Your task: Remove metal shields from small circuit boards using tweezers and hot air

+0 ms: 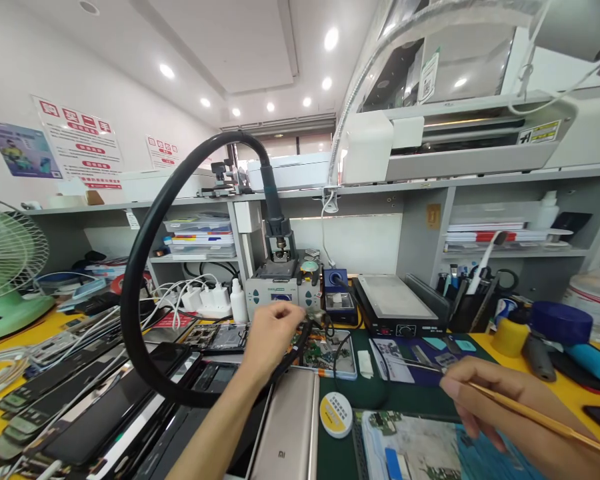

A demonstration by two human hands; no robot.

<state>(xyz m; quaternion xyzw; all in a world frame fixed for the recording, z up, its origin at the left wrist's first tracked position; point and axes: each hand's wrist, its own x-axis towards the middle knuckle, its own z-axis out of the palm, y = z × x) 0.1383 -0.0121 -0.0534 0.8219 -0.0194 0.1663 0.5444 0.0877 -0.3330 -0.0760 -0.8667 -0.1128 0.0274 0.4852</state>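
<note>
My left hand (pixel 275 333) reaches forward over the bench with its fingers pinched together, in front of a grey soldering station (pixel 275 297). At its fingertips is a small greyish part with dark cables (pixel 313 323), and I cannot make out what the fingers hold. My right hand (pixel 500 393) grips a thin gold-handled tool (pixel 525 408) whose metal tip points left. Below it lies a blue mat (pixel 485 443) beside small circuit boards (pixel 437 472). A round white and yellow tin (pixel 336 415) and a gold phone back (pixel 287 427) lie between the hands.
A thick black hose (pixel 130 287) arches over the left side to a hot-air handpiece (pixel 274 200). Several phones (pixel 115 407) crowd the left. A flat heating plate (pixel 397 303) stands at the back, with a pen holder (pixel 473 303) to its right. A green fan (pixel 10 267) is far left.
</note>
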